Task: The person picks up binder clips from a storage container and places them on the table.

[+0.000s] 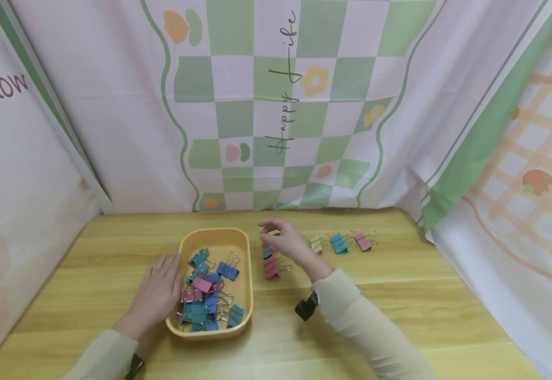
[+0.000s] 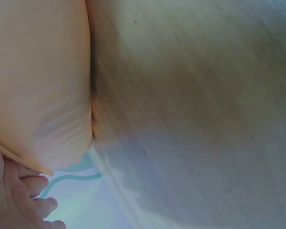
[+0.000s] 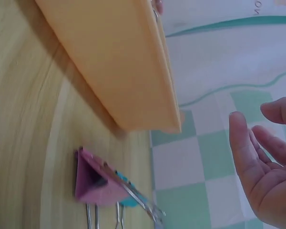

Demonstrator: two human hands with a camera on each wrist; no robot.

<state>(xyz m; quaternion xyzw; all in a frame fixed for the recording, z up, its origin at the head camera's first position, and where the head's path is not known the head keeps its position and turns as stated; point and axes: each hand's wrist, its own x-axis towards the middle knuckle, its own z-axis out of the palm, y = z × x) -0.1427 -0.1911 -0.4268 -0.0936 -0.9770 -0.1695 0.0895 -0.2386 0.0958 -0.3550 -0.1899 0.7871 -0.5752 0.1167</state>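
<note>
My left hand (image 1: pixel 158 289) rests against the left side of a yellow plastic bin (image 1: pixel 250 285), fingers extended along its rim. Inside the bin lies a jumble of blue, teal and pink binder clips, among them a blue clip (image 1: pixel 228 271). Above the table just right of the bin is my right hand (image 1: pixel 286 241), its fingers loosely bent. The right wrist view shows thumb and fingers apart with nothing between them. Below that hand stand a pink binder clip (image 1: pixel 271 268) and a teal binder clip (image 1: pixel 267 251), the latter partly hidden by the hand.
Farther right, a yellow clip (image 1: pixel 316 244), a blue clip (image 1: pixel 339 243) and a pink clip (image 1: pixel 363 241) form a row on the wooden table (image 1: pixel 375 316). A checked curtain (image 1: pixel 276 121) hangs behind the table, with more cloth at both sides.
</note>
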